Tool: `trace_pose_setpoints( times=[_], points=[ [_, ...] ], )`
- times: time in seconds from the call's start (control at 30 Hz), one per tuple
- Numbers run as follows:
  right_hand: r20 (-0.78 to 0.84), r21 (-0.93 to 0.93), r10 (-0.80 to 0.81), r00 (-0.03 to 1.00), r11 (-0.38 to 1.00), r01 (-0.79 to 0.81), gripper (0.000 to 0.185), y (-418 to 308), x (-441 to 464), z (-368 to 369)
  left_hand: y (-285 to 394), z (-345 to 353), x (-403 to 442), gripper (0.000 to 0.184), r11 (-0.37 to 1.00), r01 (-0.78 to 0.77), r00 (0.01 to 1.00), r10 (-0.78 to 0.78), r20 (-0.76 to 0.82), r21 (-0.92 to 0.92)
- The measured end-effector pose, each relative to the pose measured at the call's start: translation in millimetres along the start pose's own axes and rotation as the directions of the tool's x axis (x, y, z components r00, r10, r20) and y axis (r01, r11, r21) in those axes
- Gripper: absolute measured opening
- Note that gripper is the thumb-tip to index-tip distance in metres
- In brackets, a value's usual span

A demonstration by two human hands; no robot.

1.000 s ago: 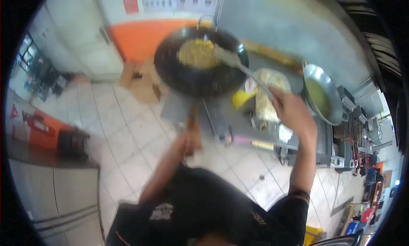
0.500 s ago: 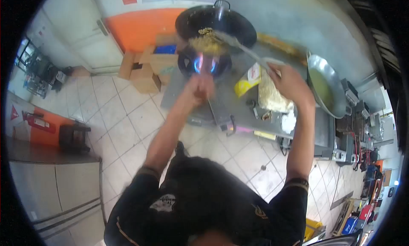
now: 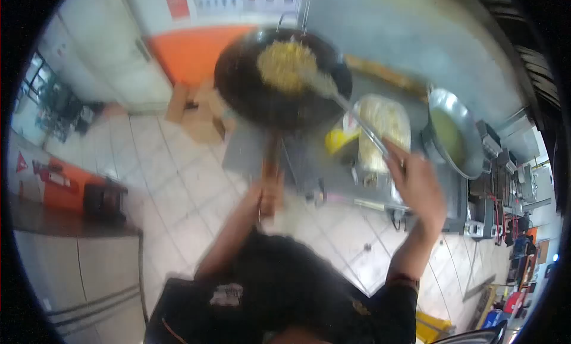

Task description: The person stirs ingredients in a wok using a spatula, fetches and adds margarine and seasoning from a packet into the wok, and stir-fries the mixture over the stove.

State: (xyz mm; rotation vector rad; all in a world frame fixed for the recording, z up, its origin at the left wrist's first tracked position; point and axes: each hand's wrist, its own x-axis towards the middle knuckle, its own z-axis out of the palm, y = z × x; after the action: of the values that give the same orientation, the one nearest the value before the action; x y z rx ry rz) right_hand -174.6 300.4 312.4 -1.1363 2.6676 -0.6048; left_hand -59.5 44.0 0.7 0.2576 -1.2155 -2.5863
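My left hand (image 3: 270, 196) is wrapped around the wooden handle of a large black wok (image 3: 291, 112). A heap of yellow-brown food bits, perhaps fried rice or noodles (image 3: 284, 63), lies in the wok. My right hand (image 3: 417, 184) grips the long metal handle of a wok spatula (image 3: 364, 125), whose blurred blade reaches into the wok at the food's right edge. Under the wok, the burner is hidden. Close to my right hand stands a clear tub of pale food (image 3: 386, 121), with a yellow packet (image 3: 342, 140) on its left.
A big metal pan of yellowish liquid (image 3: 447, 130) stands at the right of the steel table (image 3: 244, 150). Cardboard boxes (image 3: 202, 118) sit on the tiled floor to the left. A wall (image 3: 380, 28) rises behind the table.
The wok has come back toward me and levelled out, now covering the burner flame. My left hand moved down with its handle. The food has settled in the wok; the spatula shifted lower.
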Motion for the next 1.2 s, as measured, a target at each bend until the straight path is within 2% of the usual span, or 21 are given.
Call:
trace_pose_setpoints(
  times=[0.07, 0.1, 0.13, 0.2, 0.3, 0.33, 0.43, 0.47, 0.5, 0.63, 0.67, 0.73, 0.77, 0.8, 0.83, 0.9, 1.0, 1.03, 1.07, 1.1, 1.2],
  points=[
    [-0.157, -0.142, -0.223, 0.962, 0.969, 0.202, 0.032, 15.5, 5.4, 8.3, 40.6, 6.0, 39.6, 0.033, 0.998, -0.067, 0.993, 0.068, 0.096, -0.017],
    [-0.068, -0.165, -0.080, 0.994, 0.984, 0.068, 0.032, 17.8, 17.4, 16.2, 24.2, 10.7, 19.0, 0.032, 0.996, -0.042, 0.995, 0.048, 0.082, -0.080],
    [-0.015, -0.121, -0.114, 0.993, 0.986, 0.111, 0.033, 17.3, 30.1, 24.2, 10.5, 16.8, -11.1, 0.032, 0.990, -0.008, 0.998, 0.015, 0.055, -0.142],
    [-0.082, -0.072, -0.177, 0.981, 0.983, 0.171, 0.036, 10.5, 44.3, 25.9, 23.7, 23.1, -1.1, 0.030, 0.985, 0.028, 1.000, -0.026, 0.011, -0.170],
    [-0.001, -0.007, 0.119, 0.993, 0.993, -0.119, 0.033, 2.9, -3.5, 5.2, -1.0, 20.3, -26.7, 0.027, 0.973, 0.063, 0.998, -0.056, 0.037, -0.220],
    [-0.156, -0.077, -0.173, 0.972, 0.984, 0.163, 0.033, 11.0, -6.7, 8.2, -0.6, 22.9, -30.0, 0.026, 0.970, 0.072, 0.996, -0.058, 0.065, -0.231],
    [-0.034, -0.166, 0.064, 0.997, 0.984, -0.069, 0.034, -2.5, 16.9, 28.9, 18.8, 17.6, -7.7, 0.023, 0.975, 0.024, 1.000, -0.020, 0.024, -0.221],
    [-0.084, -0.010, -0.165, 0.983, 0.986, 0.165, 0.036, 4.5, 33.2, 39.0, 31.2, 22.1, -1.1, 0.022, 0.975, 0.026, 0.999, -0.029, -0.013, -0.219],
    [-0.100, 0.001, -0.217, 0.971, 0.976, 0.218, 0.032, 10.6, 49.7, 53.1, 42.1, 24.3, 4.0, 0.021, 0.976, 0.029, 0.999, -0.037, -0.031, -0.216],
    [-0.067, 0.045, -0.044, 0.997, 0.998, 0.047, 0.035, 10.5, -8.1, 45.4, 6.8, 15.8, -41.9, 0.017, 0.952, 0.085, 0.996, -0.080, 0.029, -0.294],
    [-0.195, -0.079, -0.245, 0.950, 0.969, 0.234, 0.036, 20.7, -9.9, 48.8, 3.6, 14.4, -46.7, 0.016, 0.948, 0.090, 0.995, -0.076, 0.058, -0.304],
    [-0.121, -0.079, -0.175, 0.977, 0.983, 0.166, 0.035, 2.4, -21.7, 57.1, 26.6, 14.8, -12.3, 0.014, 0.961, 0.062, 0.998, -0.054, 0.038, -0.268],
    [-0.083, -0.083, -0.139, 0.987, 0.988, 0.132, 0.034, -6.9, -27.9, 61.0, 29.9, 23.7, -26.8, 0.013, 0.946, 0.098, 0.992, -0.119, -0.049, -0.308],
    [-0.104, -0.008, -0.141, 0.985, 0.990, 0.141, 0.034, -31.2, 5.5, 50.4, 46.1, 25.9, -17.4, 0.013, 0.948, 0.100, 0.990, -0.125, -0.065, -0.303],
    [-0.121, 0.050, -0.137, 0.983, 0.988, 0.144, 0.033, -18.2, 28.0, 59.1, 37.7, 23.0, -12.8, 0.012, 0.937, 0.121, 0.987, -0.148, -0.056, -0.329],
    [-0.166, 0.029, -0.178, 0.970, 0.982, 0.185, 0.032, 7.8, -5.2, 58.3, 17.9, 20.2, -39.7, 0.011, 0.910, 0.161, 0.986, -0.169, 0.012, -0.383],
    [-0.358, -0.288, -0.441, 0.823, 0.891, 0.352, 0.033, 22.6, 4.8, 60.5, 2.7, 27.1, -31.2, 0.009, 0.810, 0.195, 0.936, 0.014, 0.352, -0.552],
    [-0.259, -0.107, -0.280, 0.924, 0.960, 0.260, 0.034, 14.7, 4.2, 64.5, -19.1, 36.5, -45.1, 0.010, 0.659, 0.270, 0.881, 0.125, 0.456, -0.702],
    [-0.149, 0.046, -0.106, 0.983, 0.992, 0.113, 0.035, 6.7, 3.5, 68.3, 2.2, 48.1, -52.2, 0.013, 0.796, 0.190, 0.981, -0.133, 0.139, -0.575],
    [-0.022, 0.245, 0.058, 0.998, 0.968, -0.051, 0.036, -15.8, 33.9, 51.4, 53.6, 52.4, -11.6, 0.015, 0.916, 0.198, 0.941, -0.278, -0.194, -0.350],
    [-0.106, 0.165, 0.005, 0.994, 0.986, 0.013, 0.036, 7.1, 15.9, 61.0, 24.4, 13.0, -8.5, 0.019, 0.796, 0.319, 0.909, -0.410, -0.072, -0.514]
  ],
)
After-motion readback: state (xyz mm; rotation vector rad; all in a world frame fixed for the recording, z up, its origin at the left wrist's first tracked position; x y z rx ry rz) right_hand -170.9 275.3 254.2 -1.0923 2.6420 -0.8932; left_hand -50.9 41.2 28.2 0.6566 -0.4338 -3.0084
